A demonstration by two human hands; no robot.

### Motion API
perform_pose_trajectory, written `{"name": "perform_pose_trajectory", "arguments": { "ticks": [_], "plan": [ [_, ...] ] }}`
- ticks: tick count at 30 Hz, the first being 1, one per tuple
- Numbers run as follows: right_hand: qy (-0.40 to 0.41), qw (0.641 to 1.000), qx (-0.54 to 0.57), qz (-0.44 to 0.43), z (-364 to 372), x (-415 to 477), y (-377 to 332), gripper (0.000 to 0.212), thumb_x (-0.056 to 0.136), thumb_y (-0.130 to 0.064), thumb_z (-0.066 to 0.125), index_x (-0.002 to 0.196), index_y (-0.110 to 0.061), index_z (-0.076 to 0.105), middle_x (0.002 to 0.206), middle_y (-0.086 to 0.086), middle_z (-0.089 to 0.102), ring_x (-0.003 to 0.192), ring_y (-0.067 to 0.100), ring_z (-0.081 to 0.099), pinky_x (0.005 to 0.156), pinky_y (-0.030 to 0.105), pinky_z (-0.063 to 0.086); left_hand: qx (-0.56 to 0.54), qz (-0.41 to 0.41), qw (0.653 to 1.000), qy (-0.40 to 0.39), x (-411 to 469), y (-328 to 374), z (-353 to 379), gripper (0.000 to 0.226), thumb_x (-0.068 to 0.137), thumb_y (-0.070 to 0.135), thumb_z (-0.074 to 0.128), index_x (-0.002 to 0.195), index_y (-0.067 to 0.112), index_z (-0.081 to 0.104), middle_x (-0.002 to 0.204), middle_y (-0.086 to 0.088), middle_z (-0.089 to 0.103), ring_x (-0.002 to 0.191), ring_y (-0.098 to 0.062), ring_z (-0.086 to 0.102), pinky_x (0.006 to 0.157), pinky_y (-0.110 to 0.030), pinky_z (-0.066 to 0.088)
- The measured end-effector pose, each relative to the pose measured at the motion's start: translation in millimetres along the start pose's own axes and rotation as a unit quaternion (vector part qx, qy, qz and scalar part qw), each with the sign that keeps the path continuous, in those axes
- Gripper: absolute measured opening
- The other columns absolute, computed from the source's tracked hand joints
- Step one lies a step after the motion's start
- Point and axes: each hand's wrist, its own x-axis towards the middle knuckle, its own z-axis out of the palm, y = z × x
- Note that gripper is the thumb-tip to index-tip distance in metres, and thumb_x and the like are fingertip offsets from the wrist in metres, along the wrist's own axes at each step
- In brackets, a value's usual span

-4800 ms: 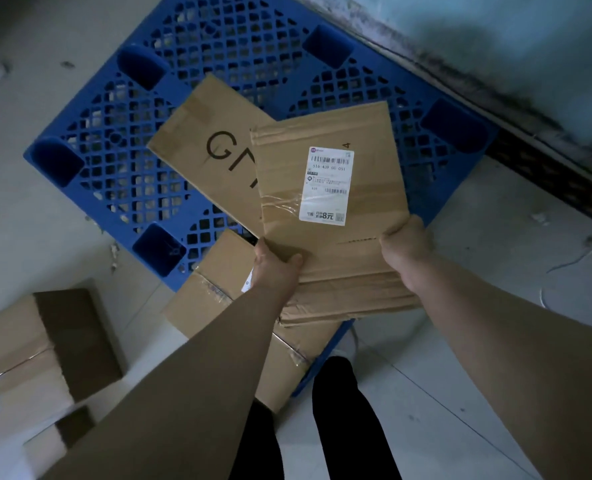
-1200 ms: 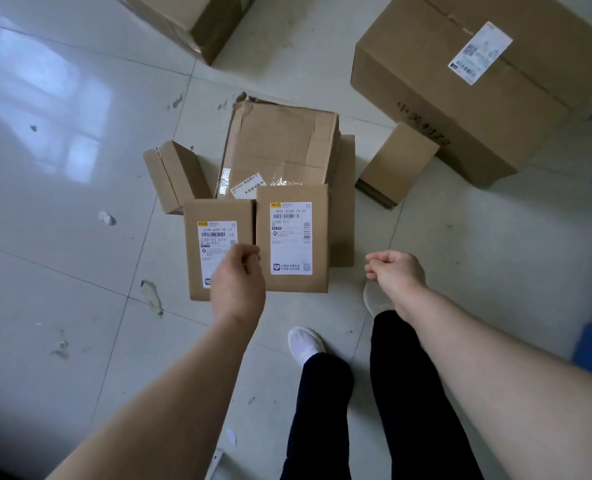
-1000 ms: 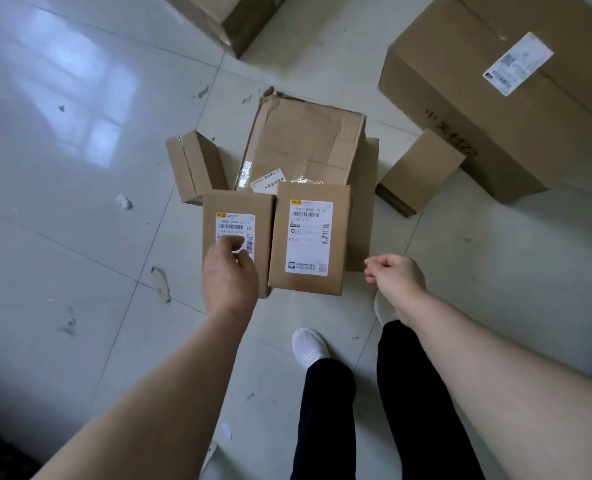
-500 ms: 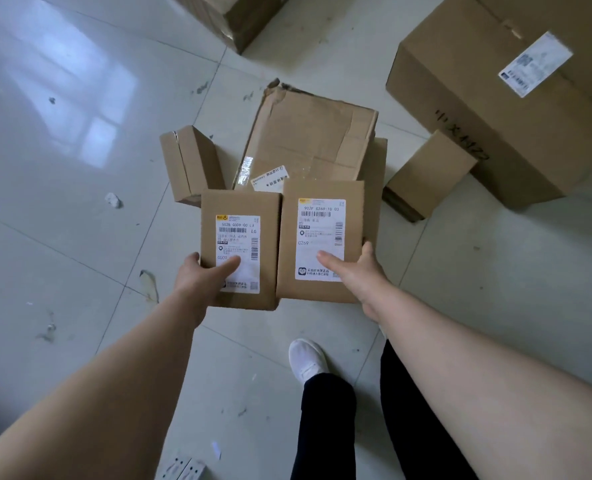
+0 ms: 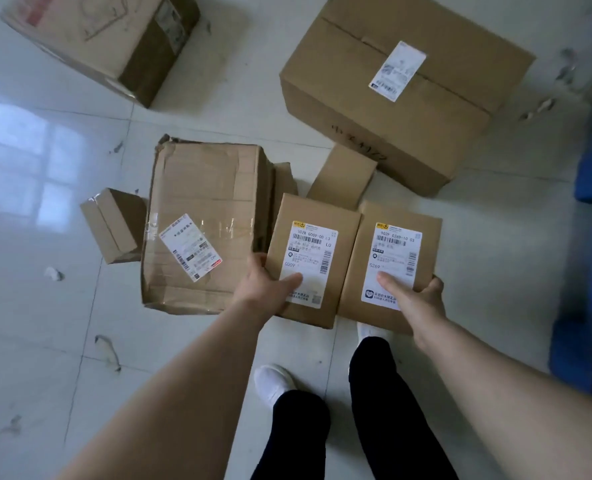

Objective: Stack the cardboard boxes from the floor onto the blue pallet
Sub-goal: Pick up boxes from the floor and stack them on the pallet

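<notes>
While the left parcel (image 5: 313, 237) and the right parcel (image 5: 396, 216) are held side by side, edges touching, above the floor (image 5: 45, 323), I record the left hand (image 5: 265, 287) clamped on the first's near-left corner, thumb on its label, and the right hand (image 5: 417, 301) clamped likewise on the second's near-right corner. On the floor lie a crushed carton (image 5: 204, 202), a small box (image 5: 114, 225) just beside it, and a large sealed carton (image 5: 402, 109) beyond. A blurred blue shape at the right edge is probably the pallet (image 5: 571, 323), well apart.
</notes>
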Motion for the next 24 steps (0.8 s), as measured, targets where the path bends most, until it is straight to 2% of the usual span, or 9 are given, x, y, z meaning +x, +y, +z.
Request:
{"name": "perform_pose_trajectory", "arguments": {
  "ticks": [3, 7, 10, 12, 14, 17, 20, 22, 24],
  "plan": [
    [0.023, 1.000, 0.008, 0.013, -38, 39, -5, 0.088, 0.069, -0.039, 0.083, 0.137, -0.019, 0.031, 0.116, -0.001, 0.062, 0.107, 0.025, 0.060, 0.097, 0.040, 0.046, 0.072, 0.019, 0.997, -0.011, 19, 29, 51, 0.068, 0.081, 0.037, 0.074, 0.133, 0.022, 0.034, 0.119, 0.000, 0.059, 0.095, -0.018, 0.061, 0.059, -0.025, 0.049],
    [0.052, 0.998, -0.032, 0.026, -66, 86, -3, 0.073, 0.077, -0.023, 0.075, 0.138, -0.020, 0.034, 0.123, 0.000, 0.061, 0.104, 0.025, 0.059, 0.086, 0.033, 0.044, 0.099, 0.010, 0.994, -0.040, 40, 42, 105, 0.076, 0.079, 0.037, 0.073, 0.140, 0.024, 0.030, 0.126, 0.001, 0.057, 0.105, -0.021, 0.061, 0.083, -0.034, 0.054],
    [0.037, 0.996, -0.083, 0.007, -57, 97, -2, 0.066, 0.080, -0.018, 0.070, 0.139, -0.023, 0.041, 0.131, -0.001, 0.058, 0.116, 0.026, 0.057, 0.093, 0.032, 0.045, 0.155, -0.006, 0.986, -0.066, 43, 34, 116, 0.077, 0.085, 0.037, 0.068, 0.147, 0.024, 0.024, 0.137, -0.002, 0.051, 0.117, -0.026, 0.056, 0.097, -0.040, 0.049],
    [-0.001, 0.995, -0.097, 0.009, -36, 95, -4, 0.064, 0.082, -0.020, 0.068, 0.141, -0.022, 0.042, 0.133, -0.006, 0.054, 0.121, 0.024, 0.053, 0.097, 0.030, 0.043, 0.194, -0.001, 0.979, -0.064, 46, 26, 110, 0.072, 0.088, 0.037, 0.065, 0.146, 0.022, 0.026, 0.139, -0.004, 0.050, 0.121, -0.029, 0.053, 0.100, -0.044, 0.047],
    [-0.059, 0.996, -0.070, 0.007, -9, 94, -3, 0.059, 0.085, -0.013, 0.064, 0.140, -0.015, 0.045, 0.137, 0.001, 0.054, 0.122, 0.024, 0.053, 0.097, 0.030, 0.043, 0.242, 0.007, 0.970, -0.032, 52, 21, 94, 0.067, 0.089, 0.038, 0.062, 0.145, 0.020, 0.030, 0.138, -0.006, 0.050, 0.121, -0.030, 0.052, 0.097, -0.041, 0.047],
    [-0.113, 0.992, -0.063, 0.009, 28, 82, -4, 0.050, 0.089, -0.006, 0.061, 0.138, -0.011, 0.049, 0.136, 0.005, 0.055, 0.121, 0.020, 0.054, 0.089, 0.021, 0.039, 0.360, 0.036, 0.931, 0.055, 63, 8, 61, 0.051, 0.090, 0.021, 0.056, 0.138, 0.019, 0.040, 0.136, -0.007, 0.050, 0.124, -0.031, 0.046, 0.096, -0.042, 0.044],
    [-0.132, 0.989, -0.072, -0.010, 64, 65, -2, 0.040, 0.089, -0.006, 0.062, 0.128, -0.012, 0.059, 0.131, 0.005, 0.061, 0.118, 0.018, 0.057, 0.094, 0.021, 0.040, 0.474, 0.100, 0.868, 0.110, 71, -10, 27, 0.043, 0.088, 0.015, 0.051, 0.130, 0.022, 0.050, 0.140, -0.005, 0.041, 0.132, -0.030, 0.032, 0.103, -0.043, 0.037],
    [-0.158, 0.984, -0.087, -0.011, 90, 51, -2, 0.037, 0.092, -0.005, 0.058, 0.129, -0.009, 0.058, 0.131, 0.005, 0.059, 0.120, 0.019, 0.056, 0.093, 0.018, 0.038, 0.537, 0.125, 0.830, 0.091, 77, -24, 10, 0.047, 0.087, 0.017, 0.053, 0.133, 0.028, 0.049, 0.154, -0.004, 0.021, 0.145, -0.032, 0.013, 0.114, -0.049, 0.024],
    [-0.188, 0.978, -0.087, -0.003, 116, 41, -2, 0.037, 0.095, -0.001, 0.053, 0.132, -0.005, 0.054, 0.133, 0.010, 0.056, 0.123, 0.021, 0.052, 0.089, 0.017, 0.035, 0.592, 0.148, 0.790, 0.052, 87, -41, -3, 0.051, 0.089, 0.018, 0.051, 0.137, 0.034, 0.043, 0.162, -0.003, -0.011, 0.149, -0.036, -0.012, 0.119, -0.057, 0.005]
  ]
}}
